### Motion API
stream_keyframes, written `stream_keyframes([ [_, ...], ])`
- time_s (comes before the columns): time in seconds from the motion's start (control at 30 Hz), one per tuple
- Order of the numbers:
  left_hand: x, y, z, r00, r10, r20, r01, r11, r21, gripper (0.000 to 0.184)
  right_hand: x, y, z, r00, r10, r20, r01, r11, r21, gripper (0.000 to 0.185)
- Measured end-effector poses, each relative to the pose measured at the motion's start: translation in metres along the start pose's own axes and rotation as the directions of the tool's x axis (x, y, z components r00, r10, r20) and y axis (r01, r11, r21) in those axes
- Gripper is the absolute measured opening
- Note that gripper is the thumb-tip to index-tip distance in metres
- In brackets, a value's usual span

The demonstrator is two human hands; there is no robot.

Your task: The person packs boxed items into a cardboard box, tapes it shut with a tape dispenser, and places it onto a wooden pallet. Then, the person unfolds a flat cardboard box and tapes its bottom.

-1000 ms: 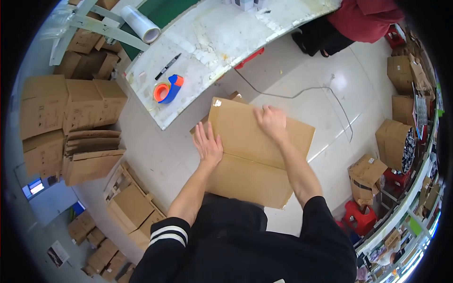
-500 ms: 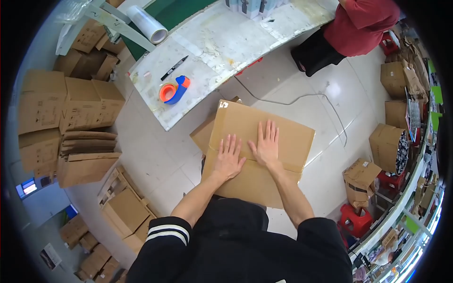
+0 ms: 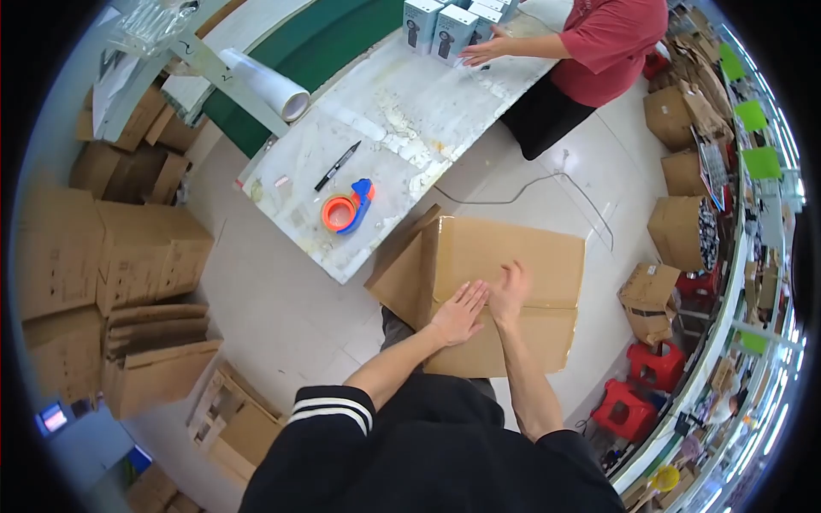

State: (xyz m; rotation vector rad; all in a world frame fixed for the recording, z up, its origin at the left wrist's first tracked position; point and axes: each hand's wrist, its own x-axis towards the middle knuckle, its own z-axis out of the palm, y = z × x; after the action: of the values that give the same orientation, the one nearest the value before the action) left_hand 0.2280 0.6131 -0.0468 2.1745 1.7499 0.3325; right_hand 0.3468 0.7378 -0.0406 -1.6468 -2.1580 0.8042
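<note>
A brown cardboard box [image 3: 513, 256] stands in front of my body, with its two top flaps meeting along a seam. My left hand [image 3: 459, 316] lies flat on the top near that seam, fingers stretched out together. Just right of it, my right hand [image 3: 510, 292] is at the seam with its fingers loosely bent and a little blurred; I see nothing held in it. Beyond the box's left side sits another tilted piece of cardboard [image 3: 398, 269], partly hidden behind it.
A worn white table [image 3: 291, 201] bears a blue-and-orange tape dispenser [image 3: 348, 208], a black marker [image 3: 337, 166] and small printed boxes [image 3: 453, 36]. A co-worker in a red shirt [image 3: 611, 47] reaches toward those boxes. Stacked cartons [image 3: 141, 252] stand left, red stools [image 3: 629, 410] right.
My hands have come closer together at the seam, the right one no longer spread flat. The view has shifted, and the co-worker's hand now shows beside the printed boxes.
</note>
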Motion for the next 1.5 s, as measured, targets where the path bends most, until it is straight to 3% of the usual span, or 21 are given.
stream_keyframes([
  [0.03, 0.0, -0.003, 0.001, 1.0, 0.017, -0.02, -0.017, 1.0, 0.001, 0.075, -0.014, 0.016, 0.011, 0.993, 0.009, -0.114, -0.006, 1.0, 0.018, 0.041],
  [0.13, -0.013, -0.018, -0.012, 0.999, -0.012, -0.046, 0.012, 1.0, -0.001, 0.075, -0.067, 0.031, 0.022, 0.963, -0.072, -0.259, -0.021, 0.94, -0.34, 0.05],
  [0.23, -0.033, -0.042, -0.053, 0.993, -0.121, 0.009, 0.121, 0.992, 0.033, 0.075, -0.083, 0.032, 0.017, 0.989, 0.006, -0.15, -0.056, 0.943, -0.327, 0.058],
  [0.3, -0.035, -0.083, -0.089, 0.852, -0.31, -0.422, 0.336, 0.942, -0.012, 0.072, -0.08, 0.032, 0.016, 0.992, 0.021, -0.122, -0.058, 0.948, -0.314, 0.061],
  [0.33, -0.035, -0.117, -0.082, 0.681, -0.4, -0.614, 0.454, 0.888, -0.076, 0.064, -0.077, 0.031, 0.017, 0.994, 0.027, -0.108, -0.06, 0.95, -0.307, 0.063],
  [0.4, -0.042, -0.17, -0.103, 0.476, -0.529, -0.703, 0.61, 0.774, -0.17, 0.057, -0.078, 0.03, 0.015, 0.995, 0.037, -0.094, -0.064, 0.948, -0.312, 0.063],
  [0.47, -0.047, -0.216, -0.108, 0.56, -0.614, -0.556, 0.715, 0.698, -0.051, 0.052, -0.077, 0.029, 0.014, 0.996, 0.039, -0.084, -0.063, 0.947, -0.315, 0.062],
  [0.57, -0.044, -0.232, -0.104, 0.673, -0.614, -0.413, 0.648, 0.758, -0.07, 0.05, -0.069, 0.031, 0.011, 0.997, 0.026, -0.077, -0.049, 0.949, -0.311, 0.062],
  [0.6, -0.04, -0.223, -0.101, 0.664, -0.604, -0.44, 0.647, 0.76, -0.066, 0.036, -0.068, 0.034, 0.006, 0.997, 0.023, -0.075, -0.045, 0.948, -0.314, 0.062],
  [0.73, -0.035, -0.121, -0.12, 0.513, -0.71, -0.483, 0.377, 0.691, -0.617, 0.023, -0.07, 0.039, -0.001, 0.999, 0.026, -0.047, -0.039, 0.954, -0.298, 0.062],
  [0.8, -0.034, -0.062, -0.125, 0.565, -0.804, -0.186, 0.229, 0.369, -0.901, 0.02, -0.067, 0.034, 0.005, 0.998, -0.003, -0.062, -0.015, 0.957, -0.288, 0.061],
  [0.87, -0.025, -0.012, -0.087, 0.63, -0.774, -0.059, -0.004, 0.072, -0.997, 0.016, -0.069, 0.031, 0.009, 0.997, -0.026, -0.069, 0.005, 0.959, -0.285, 0.059],
  [0.9, -0.017, 0.011, -0.065, 0.684, -0.725, 0.079, -0.066, -0.169, -0.983, 0.018, -0.07, 0.032, 0.008, 0.997, -0.035, -0.068, 0.014, 0.958, -0.286, 0.059],
  [0.93, -0.003, 0.033, -0.048, 0.667, -0.728, 0.157, -0.042, -0.247, -0.968, 0.019, -0.071, 0.037, 0.005, 0.997, -0.043, -0.066, 0.023, 0.958, -0.287, 0.058],
  [1.03, 0.039, 0.079, -0.001, 0.522, -0.833, 0.183, 0.034, -0.194, -0.98, 0.028, -0.066, 0.063, -0.018, 0.989, -0.148, -0.021, 0.142, 0.976, -0.163, 0.051],
  [1.13, 0.045, 0.085, 0.003, 0.436, -0.886, 0.161, 0.033, -0.163, -0.986, 0.03, -0.062, 0.066, -0.032, 0.996, -0.091, 0.001, 0.091, 0.993, 0.074, 0.046],
  [1.23, 0.043, 0.091, -0.005, 0.43, -0.892, 0.14, 0.097, -0.109, -0.989, 0.03, -0.045, 0.033, -0.067, 0.954, 0.265, 0.137, -0.296, 0.786, 0.542, 0.047],
  [1.27, 0.044, 0.096, -0.003, 0.425, -0.899, 0.104, 0.075, -0.08, -0.994, 0.024, -0.038, 0.021, -0.074, 0.941, 0.211, 0.265, -0.324, 0.791, 0.519, 0.048],
  [1.33, 0.041, 0.104, -0.004, 0.441, -0.897, 0.034, 0.279, 0.101, -0.955, 0.025, -0.02, -0.001, -0.076, 0.857, 0.097, 0.506, -0.365, 0.807, 0.464, 0.049],
  [1.43, 0.026, 0.098, -0.004, 0.605, -0.779, -0.167, 0.411, 0.484, -0.773, 0.03, 0.004, -0.004, -0.063, 0.779, 0.118, 0.615, -0.305, 0.93, 0.207, 0.043],
  [1.5, 0.01, 0.088, -0.008, 0.698, -0.639, -0.323, 0.41, 0.726, -0.552, 0.037, 0.01, 0.006, -0.072, 0.77, 0.119, 0.626, -0.323, 0.92, 0.222, 0.039],
])
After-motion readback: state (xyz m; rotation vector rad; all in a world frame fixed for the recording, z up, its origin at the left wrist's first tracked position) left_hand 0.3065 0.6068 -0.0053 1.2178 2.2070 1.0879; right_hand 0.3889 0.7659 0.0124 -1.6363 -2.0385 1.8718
